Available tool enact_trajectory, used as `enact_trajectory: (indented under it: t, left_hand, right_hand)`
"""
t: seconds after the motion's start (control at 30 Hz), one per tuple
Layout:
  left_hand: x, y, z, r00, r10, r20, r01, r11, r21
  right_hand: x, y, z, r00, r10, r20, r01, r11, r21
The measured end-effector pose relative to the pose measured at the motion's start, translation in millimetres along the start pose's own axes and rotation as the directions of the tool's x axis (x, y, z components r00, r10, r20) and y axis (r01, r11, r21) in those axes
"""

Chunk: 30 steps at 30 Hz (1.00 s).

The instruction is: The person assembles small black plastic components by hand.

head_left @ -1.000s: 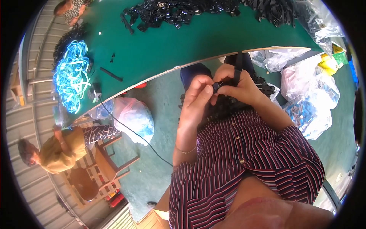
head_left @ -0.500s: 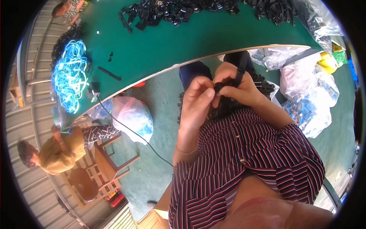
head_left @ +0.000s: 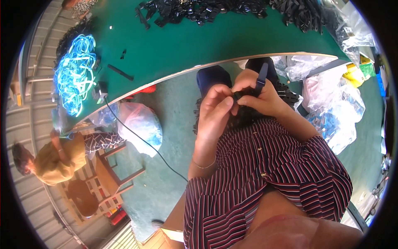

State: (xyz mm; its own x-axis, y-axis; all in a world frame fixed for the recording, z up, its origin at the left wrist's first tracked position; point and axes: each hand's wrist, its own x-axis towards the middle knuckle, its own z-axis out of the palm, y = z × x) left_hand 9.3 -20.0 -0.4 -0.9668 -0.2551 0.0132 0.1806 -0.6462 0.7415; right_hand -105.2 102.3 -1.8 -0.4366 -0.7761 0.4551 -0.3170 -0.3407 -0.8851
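Note:
My left hand [head_left: 215,108] and my right hand [head_left: 259,97] meet over my lap, just below the edge of the green table [head_left: 186,45]. Between them I pinch a small black plastic piece with a flat black strap [head_left: 261,79] that sticks up from my right fingers. My left fingertips press on the piece from the left. A heap of black straps [head_left: 248,116] lies in my lap under the hands, partly hidden by them.
A long pile of black parts [head_left: 207,8] runs along the table's far side. Blue-white cords [head_left: 74,74] lie at its left end beside a single black strip [head_left: 120,72]. Plastic bags [head_left: 336,103] stand right, another bag [head_left: 141,124] left. A seated person [head_left: 54,157] is at lower left.
My hands stay together over my lap; the fingers shift slightly on the black piece, and the strap stays upright in my right hand.

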Motion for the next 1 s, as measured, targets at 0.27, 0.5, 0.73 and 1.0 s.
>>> enact_trajectory:
  t: [0.27,0.5,0.73,1.0]
  left_hand:
    - [0,-3,-1,0.997,0.058,-0.051,-0.06,0.997,-0.051]
    - [-2,-2,0,0.988,0.106,-0.112,-0.065,0.945,0.321]
    - [4,-1,3,0.993,0.118,-0.013,-0.066,0.643,0.763]
    - [5,10,19,0.993,-0.114,0.024,0.084,0.846,0.526]
  right_hand:
    - [5,-6,-7,0.994,-0.058,-0.091,0.042,0.985,-0.167]
    - [6,-20,-17,0.935,0.355,-0.012,-0.355,0.932,-0.08]
    - [-4,-3,-19,0.896,0.436,0.089,-0.427,0.899,-0.1]
    - [-13,-14,-11,0.898,0.397,0.188,-0.431,0.711,0.556]
